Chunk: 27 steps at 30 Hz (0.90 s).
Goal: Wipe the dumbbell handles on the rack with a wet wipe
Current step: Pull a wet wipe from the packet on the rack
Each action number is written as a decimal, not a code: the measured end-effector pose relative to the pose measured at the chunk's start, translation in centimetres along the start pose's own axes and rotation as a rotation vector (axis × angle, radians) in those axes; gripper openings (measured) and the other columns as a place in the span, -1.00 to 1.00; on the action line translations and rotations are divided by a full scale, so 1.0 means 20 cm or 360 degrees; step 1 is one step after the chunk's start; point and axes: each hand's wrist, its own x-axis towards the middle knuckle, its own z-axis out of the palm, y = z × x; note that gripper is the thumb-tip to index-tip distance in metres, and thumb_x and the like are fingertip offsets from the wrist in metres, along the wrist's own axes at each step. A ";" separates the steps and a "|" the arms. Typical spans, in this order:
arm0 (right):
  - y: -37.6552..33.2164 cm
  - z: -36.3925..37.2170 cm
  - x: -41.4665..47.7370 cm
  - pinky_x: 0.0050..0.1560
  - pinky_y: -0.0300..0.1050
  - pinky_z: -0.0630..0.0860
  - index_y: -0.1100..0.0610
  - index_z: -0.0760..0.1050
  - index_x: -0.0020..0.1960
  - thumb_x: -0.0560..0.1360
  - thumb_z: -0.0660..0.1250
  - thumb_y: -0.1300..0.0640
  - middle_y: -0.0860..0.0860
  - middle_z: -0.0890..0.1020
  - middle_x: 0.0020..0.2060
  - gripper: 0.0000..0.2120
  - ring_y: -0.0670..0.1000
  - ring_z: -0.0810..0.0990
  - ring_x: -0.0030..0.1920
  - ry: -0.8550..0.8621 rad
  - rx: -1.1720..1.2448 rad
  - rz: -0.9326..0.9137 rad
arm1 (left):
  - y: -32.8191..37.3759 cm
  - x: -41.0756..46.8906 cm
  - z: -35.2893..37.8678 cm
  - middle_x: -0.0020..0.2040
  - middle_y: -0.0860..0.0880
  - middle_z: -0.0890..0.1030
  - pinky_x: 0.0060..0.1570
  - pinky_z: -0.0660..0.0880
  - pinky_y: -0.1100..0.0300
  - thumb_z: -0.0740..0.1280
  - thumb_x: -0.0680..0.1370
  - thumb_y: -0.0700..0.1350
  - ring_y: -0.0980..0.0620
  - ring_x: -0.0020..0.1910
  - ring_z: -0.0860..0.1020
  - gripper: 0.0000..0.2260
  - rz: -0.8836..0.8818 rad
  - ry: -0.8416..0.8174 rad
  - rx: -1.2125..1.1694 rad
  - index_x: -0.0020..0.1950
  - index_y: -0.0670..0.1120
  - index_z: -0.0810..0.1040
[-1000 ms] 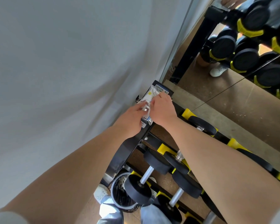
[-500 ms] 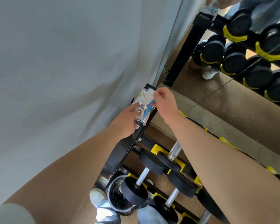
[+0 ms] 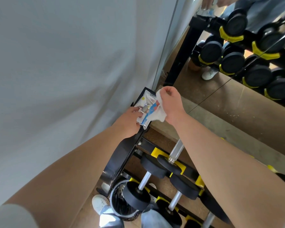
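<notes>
two hands work at the rack (image 3: 120,155) top corner: the left hand (image 3: 130,122) grips the wipe packet (image 3: 142,102) there, the right hand (image 3: 169,102) pinches the wet wipe (image 3: 156,115). the nearest dumbbell handle (image 3: 176,149) lies one rack tier lower, long axis running front-to-back; right hand nearer.

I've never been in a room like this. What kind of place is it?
Most likely the weights corner of a gym. Black dumbbells with metal handles sit on a black-and-yellow rack, and a big wall mirror behind it reflects more of them.
</notes>
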 end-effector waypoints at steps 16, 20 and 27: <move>0.19 -0.04 -0.05 -0.35 -0.44 0.42 -0.01 0.49 0.26 0.70 0.17 0.16 0.01 0.60 0.22 -0.80 -0.05 0.59 0.12 -0.0307 -0.1188 -0.0272 | 0.05 0.05 0.03 0.46 0.04 0.46 -0.26 0.55 0.40 0.19 0.66 -0.28 0.05 0.15 0.56 -0.42 -0.0187 0.0198 -0.0593 0.63 0.09 0.19; 0.22 -0.01 -0.03 0.27 -0.06 0.56 -0.03 0.41 0.51 0.71 0.14 0.12 0.05 0.55 0.38 -0.62 0.04 0.54 0.34 -0.0371 -0.1501 -0.0364 | 0.00 0.08 0.08 0.69 -0.04 -0.06 0.53 0.27 0.01 0.23 0.66 -0.16 -0.12 0.61 0.11 -0.38 0.0082 -0.0044 0.0361 0.68 0.00 0.06; 0.25 0.03 -0.04 0.24 -0.04 0.52 0.04 0.28 0.61 0.69 0.20 0.13 0.15 0.54 0.36 -0.51 0.12 0.57 0.28 -0.0463 -0.1683 -0.0418 | 0.05 0.11 0.10 0.67 -0.02 -0.25 0.46 0.29 -0.14 0.37 0.56 -0.13 -0.16 0.60 0.03 -0.13 0.0073 -0.0076 0.0706 0.68 0.00 -0.17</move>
